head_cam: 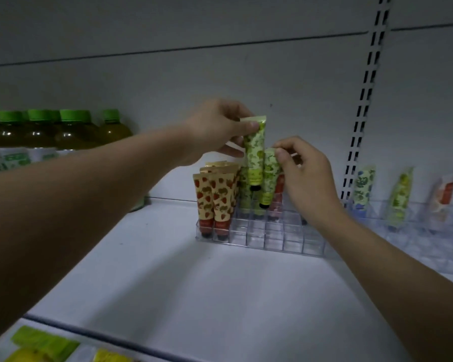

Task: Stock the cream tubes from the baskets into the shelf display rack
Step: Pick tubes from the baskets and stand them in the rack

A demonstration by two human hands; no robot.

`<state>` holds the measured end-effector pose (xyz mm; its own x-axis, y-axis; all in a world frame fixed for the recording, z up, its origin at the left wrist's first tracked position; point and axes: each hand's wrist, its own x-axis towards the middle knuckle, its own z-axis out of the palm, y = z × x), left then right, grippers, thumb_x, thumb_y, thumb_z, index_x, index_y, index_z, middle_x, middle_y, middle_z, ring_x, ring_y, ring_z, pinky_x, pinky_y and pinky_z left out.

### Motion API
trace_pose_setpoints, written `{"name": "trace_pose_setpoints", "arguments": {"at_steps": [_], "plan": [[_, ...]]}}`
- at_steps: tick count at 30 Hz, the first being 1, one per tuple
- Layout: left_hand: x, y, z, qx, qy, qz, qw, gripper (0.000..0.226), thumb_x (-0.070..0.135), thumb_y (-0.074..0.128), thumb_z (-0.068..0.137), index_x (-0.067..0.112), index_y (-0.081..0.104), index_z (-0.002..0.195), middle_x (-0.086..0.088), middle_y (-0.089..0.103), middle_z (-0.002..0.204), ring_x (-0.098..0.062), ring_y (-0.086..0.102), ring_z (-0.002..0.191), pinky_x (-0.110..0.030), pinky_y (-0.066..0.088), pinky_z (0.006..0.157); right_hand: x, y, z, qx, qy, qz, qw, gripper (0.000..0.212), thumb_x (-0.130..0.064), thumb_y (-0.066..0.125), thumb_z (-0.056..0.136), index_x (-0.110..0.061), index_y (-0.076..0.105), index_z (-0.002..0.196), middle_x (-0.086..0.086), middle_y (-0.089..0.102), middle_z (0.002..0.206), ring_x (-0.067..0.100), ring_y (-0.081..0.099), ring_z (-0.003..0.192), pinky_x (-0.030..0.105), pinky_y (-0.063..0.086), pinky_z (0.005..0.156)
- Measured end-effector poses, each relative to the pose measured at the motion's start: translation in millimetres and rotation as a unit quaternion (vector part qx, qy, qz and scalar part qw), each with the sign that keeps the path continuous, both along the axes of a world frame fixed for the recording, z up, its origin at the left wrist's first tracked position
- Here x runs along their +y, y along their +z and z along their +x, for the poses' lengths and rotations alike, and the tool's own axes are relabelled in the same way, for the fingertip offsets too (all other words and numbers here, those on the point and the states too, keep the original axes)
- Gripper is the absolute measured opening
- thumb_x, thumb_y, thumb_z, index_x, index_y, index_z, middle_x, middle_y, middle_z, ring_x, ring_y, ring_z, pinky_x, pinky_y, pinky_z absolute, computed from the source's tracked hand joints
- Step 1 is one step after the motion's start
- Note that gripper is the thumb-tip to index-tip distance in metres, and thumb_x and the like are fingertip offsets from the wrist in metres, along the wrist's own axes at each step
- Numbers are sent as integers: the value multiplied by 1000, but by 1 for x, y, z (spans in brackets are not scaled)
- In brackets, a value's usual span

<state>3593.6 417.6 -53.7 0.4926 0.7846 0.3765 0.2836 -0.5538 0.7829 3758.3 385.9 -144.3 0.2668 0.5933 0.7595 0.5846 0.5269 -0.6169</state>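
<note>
A clear plastic display rack [259, 237] with many small cells stands on the white shelf [194, 296]. Several strawberry-print cream tubes [215, 202] fill its left cells, cap down. My left hand [217, 129] is shut on a green-print tube [254, 155], held upright above the rack's back rows. Just to its right, my right hand [306, 176] pinches the top of a second green tube [268, 178], whose black cap hangs just above a cell. More green and red tubes stand behind, partly hidden by my hands. The front cells are empty.
Green-capped drink bottles [63, 131] line the shelf's back left. A second clear rack [429, 231] at the right holds three tubes. A slotted upright [364, 105] runs up the back wall. Yellow and green packages [45, 343] lie on the shelf below.
</note>
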Motion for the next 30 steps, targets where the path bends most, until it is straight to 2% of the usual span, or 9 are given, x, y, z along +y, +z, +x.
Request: {"name": "trace_pose_setpoints", "arguments": {"at_steps": [4, 10, 12, 14, 16, 20, 23, 27, 30], "plan": [[7, 0, 9, 45, 44, 54, 997, 12, 17, 66, 90, 14, 69, 101, -5, 70, 96, -19, 69, 88, -22, 59, 70, 2, -2, -1, -11, -7, 16, 1000, 12, -17, 54, 97, -21, 64, 93, -15, 61, 87, -8, 52, 79, 6, 37, 68], [8, -4, 9, 73, 109, 99, 986, 11, 21, 71, 86, 18, 72, 97, 0, 71, 91, -14, 66, 85, -24, 58, 75, 1, -4, -6, 0, -14, 30, 999, 14, -17, 56, 96, -24, 67, 93, -18, 61, 85, 4, 57, 78, 32, 52, 73], [7, -5, 8, 87, 116, 102, 984, 12, 20, 70, 86, 17, 72, 98, 1, 71, 90, -10, 66, 81, -17, 56, 67, 1, -4, -9, 11, -2, 26, 1000, 15, -16, 56, 96, -26, 67, 92, -18, 61, 84, 14, 61, 76, 30, 51, 71], [5, -4, 8, 106, 122, 100, 982, 14, 18, 69, 86, 14, 72, 99, 1, 70, 89, -7, 66, 79, -10, 53, 60, 1, -5, -10, 10, 3, 18, 1000, 15, -15, 55, 96, -23, 67, 93, -16, 61, 84, 17, 62, 77, 29, 50, 70], [3, -4, 9, 129, 131, 96, 978, 15, 15, 68, 87, 11, 72, 101, -1, 71, 91, -10, 68, 80, -13, 54, 65, 3, -7, -8, 0, 2, 8, 1000, 16, -13, 55, 96, -20, 69, 95, -12, 64, 87, 15, 61, 80, 27, 50, 71], [4, -6, 11, 157, 149, 97, 971, 15, 8, 69, 86, 7, 73, 101, -7, 72, 92, -15, 70, 80, -20, 57, 70, 8, -15, -4, -46, -13, -35, 998, 21, -5, 54, 95, -15, 72, 99, -1, 68, 96, 9, 58, 84, 9, 42, 71], [4, -5, 13, 169, 160, 108, 967, 16, 7, 70, 85, 8, 73, 101, -6, 72, 93, -15, 70, 81, -24, 57, 76, 10, -16, -4, -55, -10, -60, 997, 24, -2, 53, 95, -12, 73, 103, 3, 68, 101, 14, 59, 89, 18, 46, 77], [4, -8, 17, 200, 173, 143, 954, 17, 10, 70, 85, 13, 74, 101, 0, 70, 97, -11, 64, 86, -20, 51, 74, 8, -14, -3, -78, -28, -58, 995, 24, 0, 55, 94, -11, 74, 105, 2, 56, 94, 11, 52, 89, -2, 34, 73], [5, -11, 21, 216, 182, 155, 947, 16, 11, 71, 84, 14, 75, 100, -1, 70, 103, -13, 63, 90, -21, 49, 76, 5, -13, 0, -75, -21, -63, 995, 27, 0, 54, 95, -13, 73, 108, -2, 51, 92, 8, 51, 87, -4, 35, 72]]}}
